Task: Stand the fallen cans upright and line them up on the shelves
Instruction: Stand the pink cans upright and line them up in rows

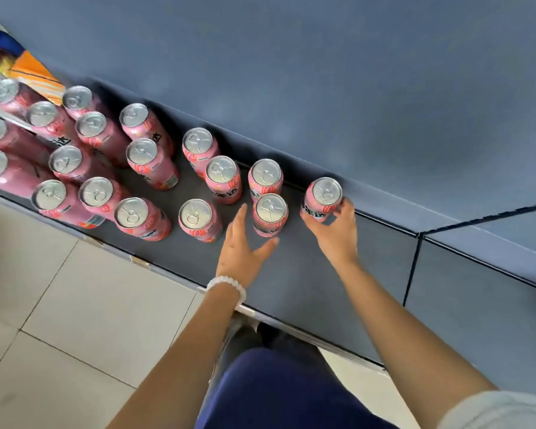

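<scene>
Several pink cans with silver tops stand upright on a dark blue-grey shelf (307, 274), spread from the left to the middle. My right hand (338, 233) grips the rightmost can (322, 198), which stands close to the shelf's back wall. My left hand (242, 246) is held open, fingers straight and thumb spread, just left of and below another upright can (270, 213). It is not holding that can. No can in view lies on its side.
The blue back wall (322, 88) rises behind the shelf. A seam (412, 267) divides the shelf at the right, with bare shelf beyond it. Orange and blue packages (22, 66) sit at the far left. Pale floor tiles (75, 305) lie below the shelf edge.
</scene>
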